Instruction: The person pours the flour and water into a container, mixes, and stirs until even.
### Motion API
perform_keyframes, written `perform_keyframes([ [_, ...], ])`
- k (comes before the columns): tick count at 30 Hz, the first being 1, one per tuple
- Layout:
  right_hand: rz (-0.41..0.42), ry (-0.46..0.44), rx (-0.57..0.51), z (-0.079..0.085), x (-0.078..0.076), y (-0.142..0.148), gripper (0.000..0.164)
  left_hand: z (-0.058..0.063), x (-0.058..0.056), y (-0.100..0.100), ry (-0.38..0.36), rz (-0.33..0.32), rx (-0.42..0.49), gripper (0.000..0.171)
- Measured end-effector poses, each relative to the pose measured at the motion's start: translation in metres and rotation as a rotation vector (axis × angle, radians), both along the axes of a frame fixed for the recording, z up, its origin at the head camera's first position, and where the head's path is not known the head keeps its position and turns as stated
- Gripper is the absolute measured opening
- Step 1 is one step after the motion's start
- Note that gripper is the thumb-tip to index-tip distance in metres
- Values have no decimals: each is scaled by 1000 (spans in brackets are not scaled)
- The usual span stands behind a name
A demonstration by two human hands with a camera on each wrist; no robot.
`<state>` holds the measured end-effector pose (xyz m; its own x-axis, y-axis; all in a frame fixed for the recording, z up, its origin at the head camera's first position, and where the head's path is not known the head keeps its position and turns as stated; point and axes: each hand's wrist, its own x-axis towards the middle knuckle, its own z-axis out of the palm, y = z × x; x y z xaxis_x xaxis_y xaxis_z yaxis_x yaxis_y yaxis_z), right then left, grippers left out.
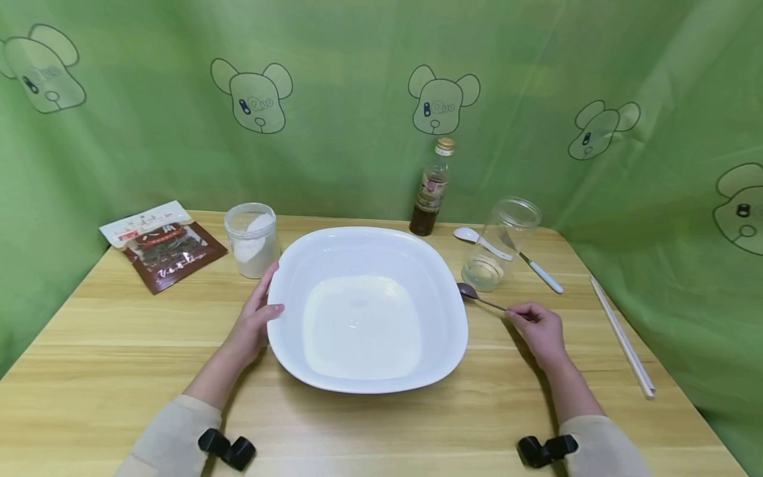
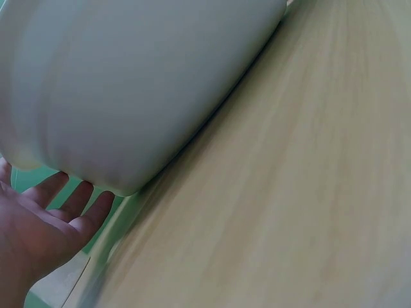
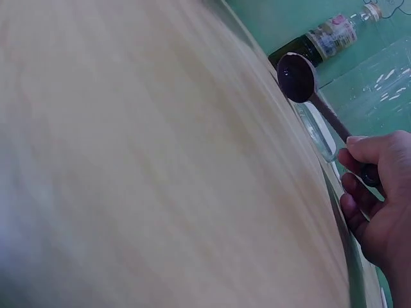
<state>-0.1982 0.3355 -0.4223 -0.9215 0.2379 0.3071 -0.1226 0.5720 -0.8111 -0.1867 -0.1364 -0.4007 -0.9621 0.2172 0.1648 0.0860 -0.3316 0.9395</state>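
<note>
A large white basin point(image 1: 444, 318) stands at the middle of the table. My left hand point(image 1: 253, 321) holds its left side, thumb over the rim and fingers along the outer wall. In the left wrist view, the fingertips point(image 2: 103, 205) meet that wall from outside. My right hand point(image 1: 539, 331) pinches the handle end of a dark brown spoon point(image 1: 467, 290). The spoon's bowl points left, close to the basin's right rim. In the right wrist view, the spoon's dark hollow point(image 3: 297, 80) faces the camera and looks glossy.
Behind the spoon stands a clear glass jar point(image 1: 515, 228), near a white spoon point(image 1: 466, 234) and a blue-handled utensil point(image 1: 545, 275). White chopsticks point(image 1: 622, 338) lie far right. A bottle of dark liquid point(image 1: 432, 192), a jar of white powder point(image 1: 253, 255) and a brown packet point(image 1: 169, 248) stand or lie behind.
</note>
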Motion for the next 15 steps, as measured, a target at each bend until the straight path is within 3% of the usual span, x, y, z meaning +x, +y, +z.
perform_keyframes([
  [15,-2,-57,47,-6,0,-4,25,-1,0,0,21,-1,-6,72],
])
